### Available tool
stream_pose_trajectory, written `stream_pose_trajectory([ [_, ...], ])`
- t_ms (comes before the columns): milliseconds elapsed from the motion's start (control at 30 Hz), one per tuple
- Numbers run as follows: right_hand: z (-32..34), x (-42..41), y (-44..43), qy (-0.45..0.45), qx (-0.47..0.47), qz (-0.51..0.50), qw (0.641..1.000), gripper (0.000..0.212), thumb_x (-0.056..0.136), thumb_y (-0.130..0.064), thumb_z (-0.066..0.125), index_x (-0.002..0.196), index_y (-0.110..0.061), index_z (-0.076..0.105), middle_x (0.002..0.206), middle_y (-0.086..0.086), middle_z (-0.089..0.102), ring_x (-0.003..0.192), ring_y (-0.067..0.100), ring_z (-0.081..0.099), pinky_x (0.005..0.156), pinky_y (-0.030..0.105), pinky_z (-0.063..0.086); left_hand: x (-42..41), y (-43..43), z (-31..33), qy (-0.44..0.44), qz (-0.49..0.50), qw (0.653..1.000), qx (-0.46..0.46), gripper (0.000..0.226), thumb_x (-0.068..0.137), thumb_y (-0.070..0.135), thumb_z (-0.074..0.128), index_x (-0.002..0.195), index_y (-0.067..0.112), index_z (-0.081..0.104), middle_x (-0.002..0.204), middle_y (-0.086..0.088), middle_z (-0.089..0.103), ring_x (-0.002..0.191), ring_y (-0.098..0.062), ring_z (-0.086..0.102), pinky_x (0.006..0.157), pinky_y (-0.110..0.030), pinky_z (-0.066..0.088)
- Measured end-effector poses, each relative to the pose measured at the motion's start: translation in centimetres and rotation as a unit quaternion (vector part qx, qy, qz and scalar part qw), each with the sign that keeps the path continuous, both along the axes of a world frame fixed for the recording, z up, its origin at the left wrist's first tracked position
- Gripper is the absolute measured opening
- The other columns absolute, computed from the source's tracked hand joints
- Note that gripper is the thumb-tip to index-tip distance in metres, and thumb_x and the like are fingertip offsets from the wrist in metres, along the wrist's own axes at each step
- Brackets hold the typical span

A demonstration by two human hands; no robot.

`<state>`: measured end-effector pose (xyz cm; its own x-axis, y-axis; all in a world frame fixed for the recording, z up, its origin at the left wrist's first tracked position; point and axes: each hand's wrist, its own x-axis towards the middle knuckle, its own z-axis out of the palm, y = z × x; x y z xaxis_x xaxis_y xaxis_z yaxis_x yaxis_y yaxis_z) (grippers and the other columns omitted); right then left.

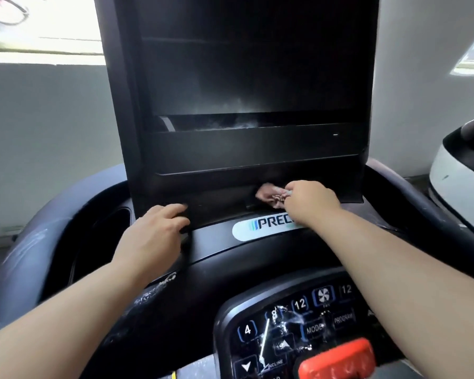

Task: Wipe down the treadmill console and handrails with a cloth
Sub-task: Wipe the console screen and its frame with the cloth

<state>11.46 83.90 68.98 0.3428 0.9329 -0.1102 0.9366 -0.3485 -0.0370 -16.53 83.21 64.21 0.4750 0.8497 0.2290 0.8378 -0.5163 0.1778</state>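
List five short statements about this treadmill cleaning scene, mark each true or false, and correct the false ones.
1. The screen is dark. True.
2. The right hand grips the cloth. True.
3. The cloth lies on the floor. False: it is pressed against the foot of the screen panel, just above the logo sticker.
4. The left hand holds a spray bottle. False: it holds nothing and rests on the console beside the foot of the panel.
5. Splashes of liquid show on the keypad. True.
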Motion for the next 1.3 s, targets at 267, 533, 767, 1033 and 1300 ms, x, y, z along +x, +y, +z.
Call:
stream_pose_trajectory([
  [267, -2.5, -6.6, -1.3, 0.14, 0.063, 0.133, 0.979, 0.03, 0.081, -0.02, 0.049, 0.11, -0.025, 0.056, 0.114, 0.002, 0.059, 0.108, 0.027, 0.052, 0.081, 0.034, 0.035, -1.3, 0.4, -0.6, 0.022, -0.04, 0.999, -0.019, 0.032, 0.08, 0.004, 0.057, 0.105, 0.017, 0.073, 0.127, 0.006, 0.062, 0.116, -0.017, 0.057, 0.085, -0.035, 0.053],
  [533, -1.1, 3.0, -1.7, 0.092, 0.087, -0.049, 0.991, 0.022, 0.086, -0.015, 0.051, 0.104, -0.02, 0.063, 0.106, 0.008, 0.065, 0.103, 0.031, 0.056, 0.08, 0.033, 0.045, -0.6, 0.3, -0.7, 0.014, -0.037, 0.999, 0.02, 0.028, 0.058, -0.004, 0.075, 0.078, 0.015, 0.074, 0.098, 0.003, 0.073, 0.08, -0.023, 0.069, 0.05, -0.035, 0.056],
  [767, -2.4, -4.3, -0.2, 0.2, 0.08, 0.079, 0.973, 0.019, 0.083, -0.019, 0.051, 0.096, -0.023, 0.064, 0.095, -0.004, 0.066, 0.096, 0.022, 0.057, 0.075, 0.03, 0.042, -0.2, 0.1, -0.8, 0.013, -0.009, 1.0, 0.007, 0.023, 0.065, 0.0, 0.07, 0.08, 0.017, 0.073, 0.101, 0.006, 0.071, 0.084, -0.022, 0.068, 0.054, -0.035, 0.056],
  [1033, -1.7, -1.1, 0.0, 0.099, 0.076, -0.005, 0.992, 0.017, 0.08, -0.021, 0.052, 0.085, -0.021, 0.069, 0.089, 0.003, 0.068, 0.094, 0.029, 0.061, 0.068, 0.029, 0.043, -0.3, -0.4, -1.2, -0.01, -0.009, 1.0, 0.008, 0.029, 0.059, -0.006, 0.072, 0.078, 0.015, 0.071, 0.104, 0.008, 0.071, 0.066, -0.016, 0.071, 0.04, -0.025, 0.047],
  [1300, -0.9, -4.0, -1.3, 0.267, 0.077, 0.055, 0.959, 0.024, 0.077, -0.015, 0.058, 0.094, -0.026, 0.071, 0.082, -0.008, 0.068, 0.082, 0.014, 0.061, 0.064, 0.017, 0.043, 0.5, -0.1, 0.1, 0.038, -0.014, 0.999, 0.03, 0.026, 0.046, -0.005, 0.078, 0.06, 0.013, 0.065, 0.071, 0.004, 0.066, 0.037, -0.023, 0.057, 0.033, -0.021, 0.032],
])
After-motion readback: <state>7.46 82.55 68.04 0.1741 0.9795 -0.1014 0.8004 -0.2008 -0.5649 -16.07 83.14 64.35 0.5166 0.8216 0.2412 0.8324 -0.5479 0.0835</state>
